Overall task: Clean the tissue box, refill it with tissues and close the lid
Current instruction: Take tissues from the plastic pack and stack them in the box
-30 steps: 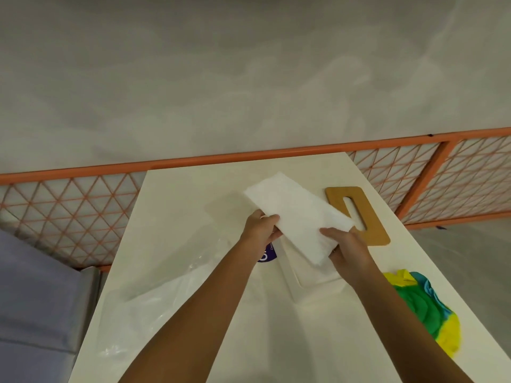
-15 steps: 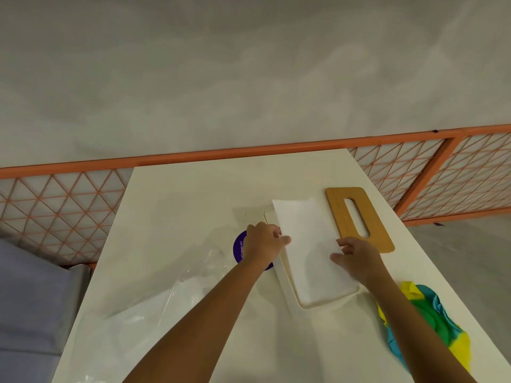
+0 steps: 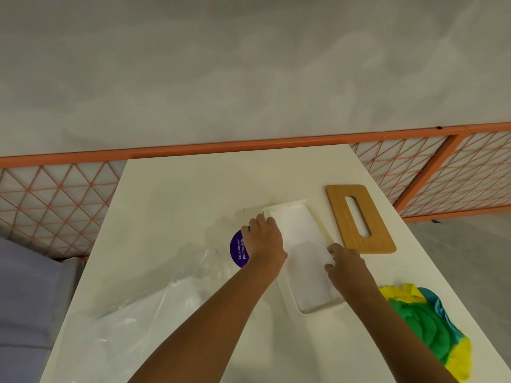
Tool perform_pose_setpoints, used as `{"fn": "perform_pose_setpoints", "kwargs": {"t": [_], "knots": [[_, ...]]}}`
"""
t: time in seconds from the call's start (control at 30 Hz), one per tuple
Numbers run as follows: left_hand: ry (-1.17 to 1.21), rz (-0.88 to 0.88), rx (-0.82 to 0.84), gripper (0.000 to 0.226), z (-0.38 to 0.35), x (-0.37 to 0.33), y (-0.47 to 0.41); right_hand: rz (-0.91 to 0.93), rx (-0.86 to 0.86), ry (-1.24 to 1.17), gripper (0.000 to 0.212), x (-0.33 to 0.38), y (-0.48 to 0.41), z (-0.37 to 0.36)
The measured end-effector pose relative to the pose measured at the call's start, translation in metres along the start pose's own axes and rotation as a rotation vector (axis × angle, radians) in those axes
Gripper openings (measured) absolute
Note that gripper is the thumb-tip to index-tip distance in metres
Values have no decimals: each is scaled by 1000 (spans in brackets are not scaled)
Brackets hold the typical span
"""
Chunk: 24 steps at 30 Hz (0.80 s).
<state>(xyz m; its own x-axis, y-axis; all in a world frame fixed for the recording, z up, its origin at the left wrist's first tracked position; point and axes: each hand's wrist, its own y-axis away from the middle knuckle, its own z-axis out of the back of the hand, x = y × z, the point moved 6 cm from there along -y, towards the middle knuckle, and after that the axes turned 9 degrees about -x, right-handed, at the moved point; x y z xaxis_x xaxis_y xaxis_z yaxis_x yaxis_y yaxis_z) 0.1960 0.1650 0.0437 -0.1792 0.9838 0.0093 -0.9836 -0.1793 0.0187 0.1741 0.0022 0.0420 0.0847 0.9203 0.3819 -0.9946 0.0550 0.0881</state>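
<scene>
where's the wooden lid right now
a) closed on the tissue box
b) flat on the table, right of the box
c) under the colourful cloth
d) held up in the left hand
b: the wooden lid lies flat on the table, to the right of the open tissue box.

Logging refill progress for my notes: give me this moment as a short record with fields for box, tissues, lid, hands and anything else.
box: white tissue box, open, on the table
contents: tissues lying inside the box
lid: wooden lid with slot, on the table right of the box, apart from it, not fitted
left hand: on the box's left rim; grip unclear
right hand: at the tissues' right edge; grip unclear
other: colourful cloth near right; clear plastic wrapper left
</scene>
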Motion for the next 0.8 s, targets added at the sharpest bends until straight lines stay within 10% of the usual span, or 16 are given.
{"fn": "perform_pose_setpoints", "kwargs": {"t": [0.33, 0.8], "knots": [[424, 85, -126, 50, 31, 53, 18, 225, -134, -62, 32, 50, 7, 34], [533, 298, -141, 57, 14, 203, 119, 33, 368, -504, 21, 132, 27, -77]]}}
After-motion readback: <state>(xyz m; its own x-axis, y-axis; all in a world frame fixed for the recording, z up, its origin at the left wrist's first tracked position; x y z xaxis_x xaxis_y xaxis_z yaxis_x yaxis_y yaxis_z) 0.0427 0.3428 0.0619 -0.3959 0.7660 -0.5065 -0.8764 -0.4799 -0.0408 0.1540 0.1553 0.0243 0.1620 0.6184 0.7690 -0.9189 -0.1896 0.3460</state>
